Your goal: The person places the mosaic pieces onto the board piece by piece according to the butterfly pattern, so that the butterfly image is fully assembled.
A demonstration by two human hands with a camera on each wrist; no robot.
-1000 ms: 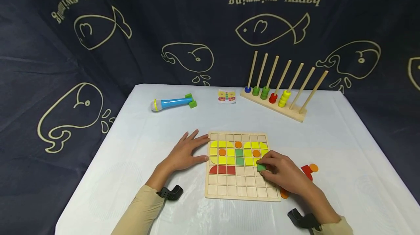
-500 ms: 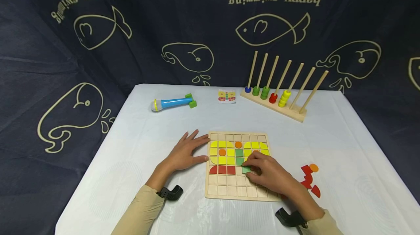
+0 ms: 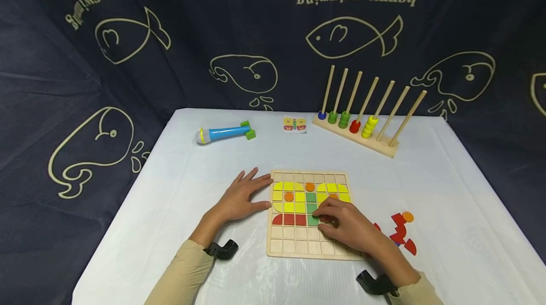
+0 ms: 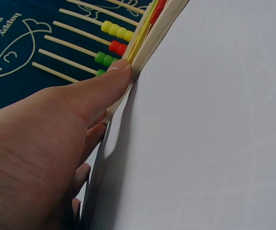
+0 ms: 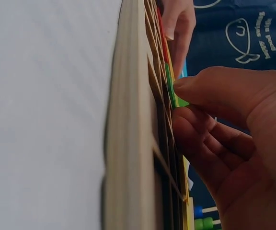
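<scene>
Pinching green sq. [image 3: 313, 220] w/ R hand [image 3: 351, 223], thumb + index at its R side; in wooden board [image 3: 314, 247], 5th row, just beside red sq. [image 3: 300, 220]. Touching board's L edge w/ L hand [image 3: 240, 202], fingers spread wide. Printed upside-down on dark curtain [image 3: 256, 21]: "good night", "happy swimming".

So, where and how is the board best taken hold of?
Probably by the left and right edges of the board, coming in level from both sides. It lies flat, and its wooden rim looks thick enough to pinch. Better keep it level, because coloured tiles sit in its cells.
</scene>
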